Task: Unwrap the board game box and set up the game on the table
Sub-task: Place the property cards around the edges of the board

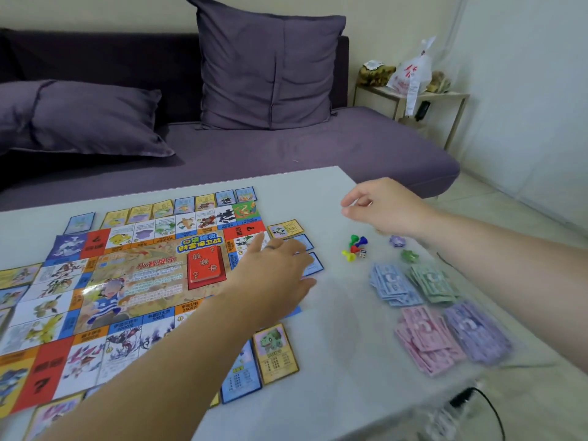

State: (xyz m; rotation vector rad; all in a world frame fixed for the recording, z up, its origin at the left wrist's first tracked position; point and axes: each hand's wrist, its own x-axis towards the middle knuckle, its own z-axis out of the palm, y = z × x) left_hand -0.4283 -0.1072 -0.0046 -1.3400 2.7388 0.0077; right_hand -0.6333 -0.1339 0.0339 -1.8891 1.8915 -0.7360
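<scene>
The colourful game board [133, 281] lies flat on the white table [337, 361], with a red card deck [205, 265] at its centre. Property cards line its edges, among them a yellow-framed one [276, 353] near me. My left hand [273, 272] rests flat, fingers spread, on the board's right edge, partly covering blue cards [313, 264]. My right hand [385, 206] hovers above the table's far right, fingers curled with thumb and forefinger pinched; whether they hold anything cannot be made out. Coloured pawns and a die [354, 248] stand between the hands.
Stacks of play money lie at the right: blue [393, 286], green [434, 283], pink [428, 340] and purple [477, 332]. Two small figures [404, 248] sit beyond them. A purple sofa [286, 144] with cushions stands behind the table. A black cable [483, 405] hangs at the near right corner.
</scene>
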